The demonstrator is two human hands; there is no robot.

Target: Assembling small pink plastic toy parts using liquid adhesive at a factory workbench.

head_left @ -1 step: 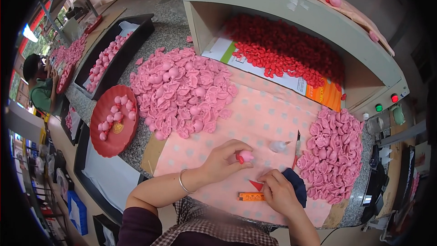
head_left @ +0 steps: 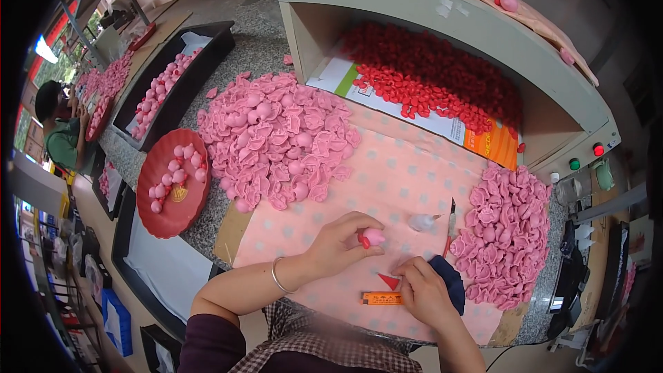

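Observation:
My left hand [head_left: 340, 242] holds a small pink ball-shaped piece [head_left: 373, 237] with a red bit at its tip, just above the pink dotted cloth [head_left: 394, 179]. My right hand [head_left: 423, 291] rests on the cloth, fingertips beside a small red triangular scrap [head_left: 390, 280] and touching a dark blue cloth [head_left: 452, 283]. An orange lighter-like bar [head_left: 381, 298] lies in front of it. A large heap of pink petal pieces [head_left: 273, 139] sits far left, a smaller heap [head_left: 507, 235] at right.
A slim knife [head_left: 451, 224] and a whitish lump [head_left: 421, 221] lie on the cloth. A red plate [head_left: 169, 207] with pink balls and a black tray [head_left: 210, 48] stand left. Red pieces [head_left: 428, 76] fill the open box. Another person [head_left: 59, 131] works far left.

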